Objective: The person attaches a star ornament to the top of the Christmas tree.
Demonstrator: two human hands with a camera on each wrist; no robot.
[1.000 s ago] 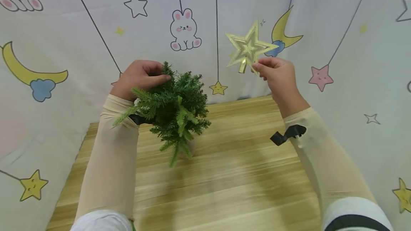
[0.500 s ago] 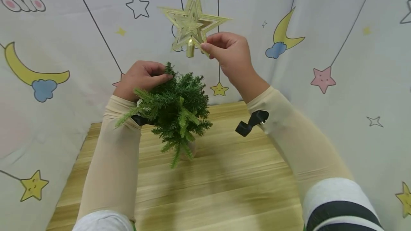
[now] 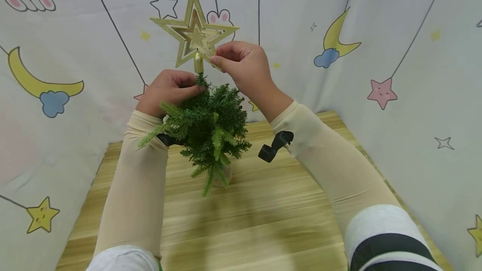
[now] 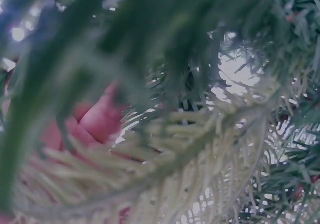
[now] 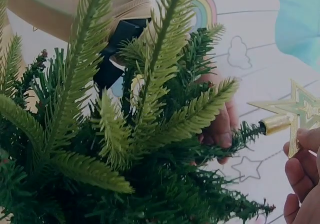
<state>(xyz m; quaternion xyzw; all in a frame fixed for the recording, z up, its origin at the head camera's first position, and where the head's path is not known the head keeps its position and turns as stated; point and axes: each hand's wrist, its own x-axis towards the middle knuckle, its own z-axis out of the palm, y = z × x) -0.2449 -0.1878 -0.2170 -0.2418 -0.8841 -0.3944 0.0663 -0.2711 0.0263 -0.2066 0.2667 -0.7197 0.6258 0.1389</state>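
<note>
A small artificial Christmas tree stands on the table, its base partly hidden by branches. My left hand pinches the tree near its top sprig, thumb in front. Dense needles cover most of that hand in the left wrist view. My right hand pinches the lower right point of a gold star tree topper between thumb and fingers. The topper is upright, its socket lined up with the sprig. The socket's mouth is right at the sprig's tip; I cannot tell how much is inside.
The wood-grain table runs beneath both arms. Behind it hangs a pale curtain printed with stars, moons and rabbits. A black strap sticks out from the right wrist. Light green branches reach out over the left forearm.
My right hand has carried the star topper leftward from the right of the tree, over it, then down onto the tip of the top sprig. The left hand has kept its place on the tree.
</note>
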